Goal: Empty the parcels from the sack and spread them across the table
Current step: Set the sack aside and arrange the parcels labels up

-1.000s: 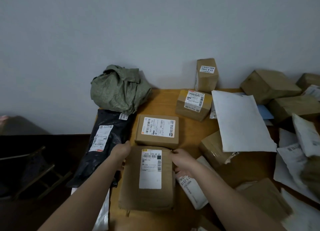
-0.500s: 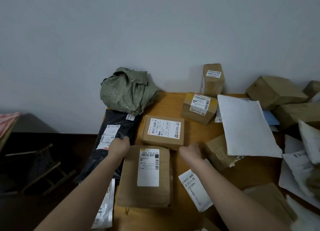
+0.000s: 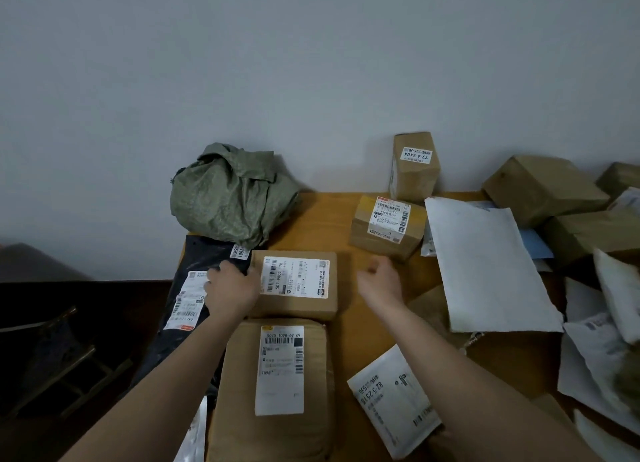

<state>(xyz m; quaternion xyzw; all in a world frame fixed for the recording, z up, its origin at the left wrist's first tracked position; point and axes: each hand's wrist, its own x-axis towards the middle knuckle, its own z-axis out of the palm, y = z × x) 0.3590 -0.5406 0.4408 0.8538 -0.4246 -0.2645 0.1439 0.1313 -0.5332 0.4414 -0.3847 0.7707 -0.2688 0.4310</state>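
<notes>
The crumpled green sack (image 3: pixel 235 198) lies at the table's (image 3: pixel 318 219) far left corner against the wall. Parcels are spread over the wood: a flat brown parcel (image 3: pixel 239 375) nearest me, a labelled brown box (image 3: pixel 294 281) just behind it, and a black poly bag (image 3: pixel 204 253) along the left edge. My left hand (image 3: pixel 230 286) rests at the box's left side, its fingers over the black bag. To the right of that box, my right hand (image 3: pixel 379 281) hovers above bare wood, loosely curled and holding nothing.
A small taped box (image 3: pixel 388 226) and an upright box (image 3: pixel 414 167) stand at the back. A large white envelope (image 3: pixel 485 264), a small white mailer (image 3: pixel 391 402) and several brown boxes and white bags crowd the right side. A dark wooden chair (image 3: pixel 62 368) stands left of the table.
Both hands have let go of the flat brown parcel and moved forward. The left one went to the labelled box's left side, the right one out over bare wood.
</notes>
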